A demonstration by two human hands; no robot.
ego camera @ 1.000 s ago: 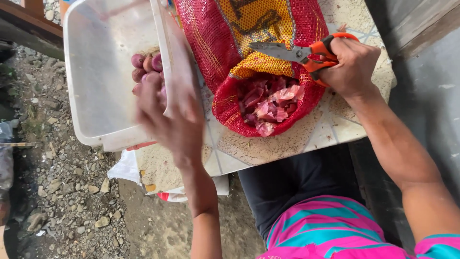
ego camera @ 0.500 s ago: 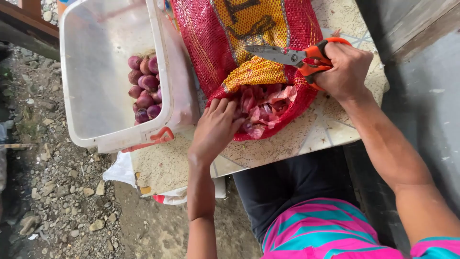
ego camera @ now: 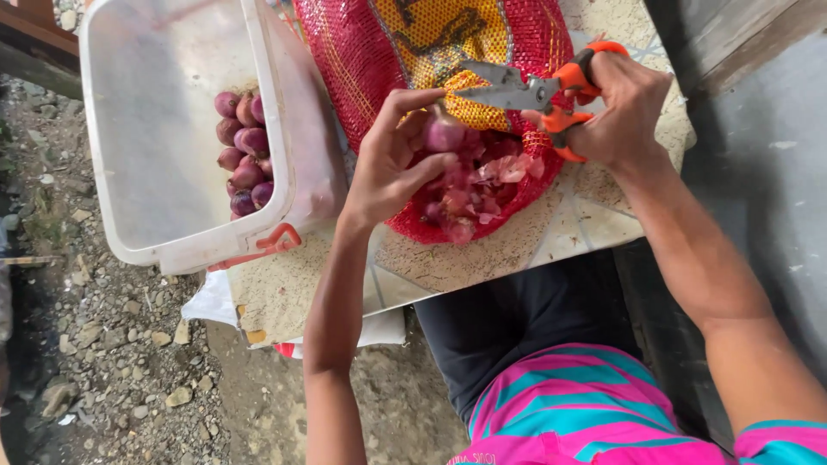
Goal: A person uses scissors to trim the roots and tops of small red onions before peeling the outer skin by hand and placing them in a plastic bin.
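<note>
A small purple shallot (ego camera: pixel 444 134) is pinched between the thumb and fingertips of the left hand (ego camera: pixel 392 164), and it is held just above the open mouth of the red mesh sack (ego camera: pixel 362 60). Right beside it, orange-handled scissors (ego camera: pixel 536 89) are gripped by the right hand (ego camera: pixel 622 110), fingers closed through and around the handles, with the grey blades pointed left toward the shallot and slightly parted. Beneath both hands, a heap of pink and purple shallot pieces (ego camera: pixel 482 185) is seen inside the sack's mouth. The sack is laid across a tiled tabletop (ego camera: pixel 448 267). To the left, a white plastic tub (ego camera: pixel 155 155) is set on the table's edge, and whole shallots (ego camera: pixel 243 155) are piled against its right wall. Stony ground (ego camera: pixel 95 362) is seen below, at the near left.
</note>
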